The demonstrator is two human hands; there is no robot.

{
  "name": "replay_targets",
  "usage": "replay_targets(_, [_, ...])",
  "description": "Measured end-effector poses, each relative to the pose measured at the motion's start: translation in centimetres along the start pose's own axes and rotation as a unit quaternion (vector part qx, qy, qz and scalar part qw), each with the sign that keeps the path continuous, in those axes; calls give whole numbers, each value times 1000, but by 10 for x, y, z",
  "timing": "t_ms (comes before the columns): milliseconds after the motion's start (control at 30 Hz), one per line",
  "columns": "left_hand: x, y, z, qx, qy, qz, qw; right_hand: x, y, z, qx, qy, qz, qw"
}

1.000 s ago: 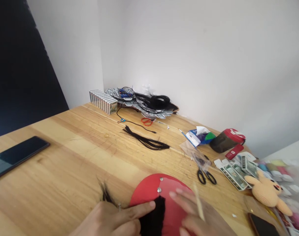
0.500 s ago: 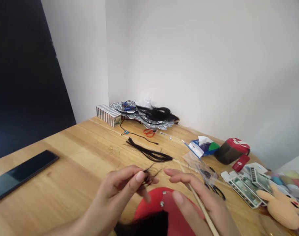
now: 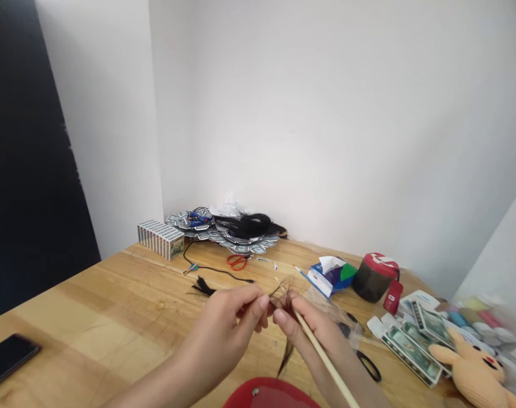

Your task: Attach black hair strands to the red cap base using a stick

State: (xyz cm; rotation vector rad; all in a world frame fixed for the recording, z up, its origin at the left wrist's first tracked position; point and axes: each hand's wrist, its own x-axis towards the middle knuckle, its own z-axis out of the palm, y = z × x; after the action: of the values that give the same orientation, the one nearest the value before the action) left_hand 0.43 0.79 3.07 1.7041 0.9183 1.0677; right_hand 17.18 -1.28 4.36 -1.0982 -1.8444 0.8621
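My left hand (image 3: 227, 323) is closed, thumb and fingertips pinching the end of a small tuft of dark hair (image 3: 286, 358). Close beside it, my right hand (image 3: 315, 331) has thumb and forefinger pressed on the same tuft, and a thin pale wooden stick (image 3: 325, 360) lies across its grip. Loose strands stick up between the hands and hang below them. Under the hands, at the bottom edge, is a smooth red rounded object (image 3: 270, 395) with a small shiny stud. A bundle of black hair (image 3: 203, 287) lies behind my left hand, mostly hidden.
Orange-handled scissors (image 3: 237, 262), a black cable (image 3: 224, 273) and a tissue pack (image 3: 332, 273) lie farther back. At right are black-handled scissors (image 3: 370, 365), flat boxes (image 3: 414, 345) and a plush toy (image 3: 478, 365). A phone (image 3: 11, 360) rests at left.
My hands have come together, and the right fingers have closed onto the hair tuft. The view has tilted up and shifted right, so less of the red object shows and the black patch on it has left view.
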Motion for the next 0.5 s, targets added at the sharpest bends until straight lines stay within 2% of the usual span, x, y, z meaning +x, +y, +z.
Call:
replay_targets(100, [10, -4, -3, -81, -55, -53, 994, 2, 8, -10, 24, -15, 21, 999])
replay_targets(167, [13, -8, -6, -120, -67, -85, 987, 4, 14, -15, 52, -14, 44, 998])
replay_targets(300, [18, -16, -15, -168, -46, -114, 978, 9, 30, -24, 164, -4, 92, 982])
replay_targets(500, [27, -30, -29, -209, -8, -116, 971, 22, 57, -39, 302, 43, 135, 943])
